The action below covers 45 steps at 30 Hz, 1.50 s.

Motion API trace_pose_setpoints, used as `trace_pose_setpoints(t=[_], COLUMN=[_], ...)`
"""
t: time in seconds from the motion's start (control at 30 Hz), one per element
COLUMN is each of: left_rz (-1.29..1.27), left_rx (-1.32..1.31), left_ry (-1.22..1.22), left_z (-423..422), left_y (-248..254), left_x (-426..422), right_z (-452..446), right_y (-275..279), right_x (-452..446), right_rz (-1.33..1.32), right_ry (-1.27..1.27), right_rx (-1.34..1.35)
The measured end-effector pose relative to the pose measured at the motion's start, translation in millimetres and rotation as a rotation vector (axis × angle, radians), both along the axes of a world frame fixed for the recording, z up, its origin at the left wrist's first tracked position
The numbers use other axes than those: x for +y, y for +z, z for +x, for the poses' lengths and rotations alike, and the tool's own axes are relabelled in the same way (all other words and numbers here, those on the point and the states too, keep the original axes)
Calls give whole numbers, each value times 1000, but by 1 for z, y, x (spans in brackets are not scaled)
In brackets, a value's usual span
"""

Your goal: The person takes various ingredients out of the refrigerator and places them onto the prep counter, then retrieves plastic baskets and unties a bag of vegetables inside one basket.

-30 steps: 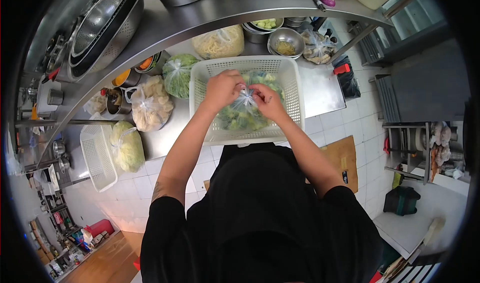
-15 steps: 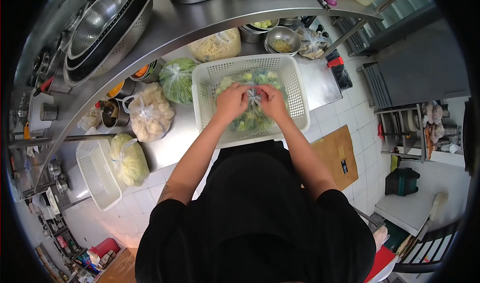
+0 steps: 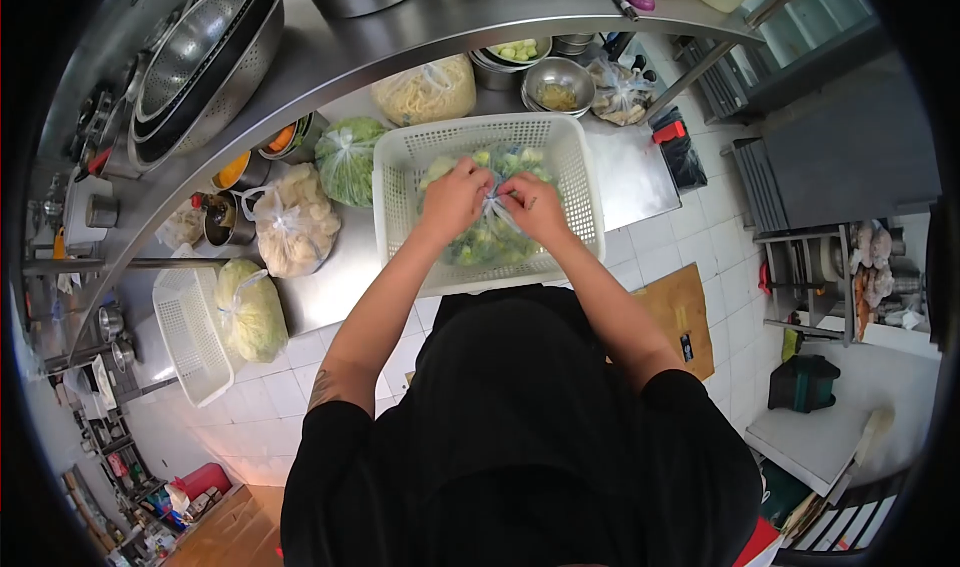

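Observation:
A clear plastic bag of green vegetable pieces [image 3: 492, 242] lies in a white perforated basket [image 3: 390, 202] on the steel counter. My left hand [image 3: 458, 199] pinches the gathered neck of this bag from the left. From the right, my right hand [image 3: 530, 205] has its fingertips closed on the same bunched plastic. The two hands are close together above the middle of the basket. Through the plastic the pieces look like broccoli or a similar vegetable, but I cannot tell exactly. Part of the bag's neck is hidden by my fingers.
Left of the basket stand a bag of leafy greens [image 3: 350, 162], a bag of pale pieces [image 3: 295, 222] and a bag of shredded cabbage [image 3: 252, 312] by another white basket [image 3: 190, 337]. Behind are a noodle-like bag [image 3: 428, 92] and metal bowls [image 3: 558, 85]. A steel shelf [image 3: 400, 32] overhangs the counter.
My hands have drawn slightly closer together and shifted at the bag's neck, the right fingers now pinching lower. The whole view has moved a little, so the basket appears farther left.

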<state>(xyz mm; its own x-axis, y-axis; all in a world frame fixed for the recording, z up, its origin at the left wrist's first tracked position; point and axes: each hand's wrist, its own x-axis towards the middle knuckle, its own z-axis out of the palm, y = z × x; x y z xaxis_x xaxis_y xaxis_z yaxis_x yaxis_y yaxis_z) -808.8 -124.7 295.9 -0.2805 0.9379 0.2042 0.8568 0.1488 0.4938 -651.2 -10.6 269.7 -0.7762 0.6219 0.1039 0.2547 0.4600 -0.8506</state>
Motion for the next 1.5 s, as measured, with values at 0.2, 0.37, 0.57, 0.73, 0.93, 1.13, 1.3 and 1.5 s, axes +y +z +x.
trace_pose_setpoints(t=[0.2, 0.37, 0.57, 0.73, 0.93, 1.13, 1.3, 1.5], left_rz=[-129, -276, -593, -337, -156, -124, -142, -193], left_rx=[164, 306, 349, 233, -72, -887, -711, -304], left_ry=[-107, -303, -633, -613, -274, 120, 64, -42], left_z=[5, -7, -16, -25, -24, -18, -26, -19], left_y=[-14, -9, 4, -4, -2, -51, -53, -33], left_x=[11, 33, 62, 51, 12, -1, 4, 15], right_z=[5, 6, 8, 11, 10, -4, -17, -19], right_y=[-20, -31, -27, -28, -27, 5, -4, -12], right_x=[4, 6, 7, 5, 2, -17, -18, -21], right_rz=[71, 53, 72, 82, -76, 93, 345, 458], right_ry=[23, 35, 47, 25, 51, 78, 85, 59], right_rx=[142, 204, 189, 218, 280, 147, 35, 7])
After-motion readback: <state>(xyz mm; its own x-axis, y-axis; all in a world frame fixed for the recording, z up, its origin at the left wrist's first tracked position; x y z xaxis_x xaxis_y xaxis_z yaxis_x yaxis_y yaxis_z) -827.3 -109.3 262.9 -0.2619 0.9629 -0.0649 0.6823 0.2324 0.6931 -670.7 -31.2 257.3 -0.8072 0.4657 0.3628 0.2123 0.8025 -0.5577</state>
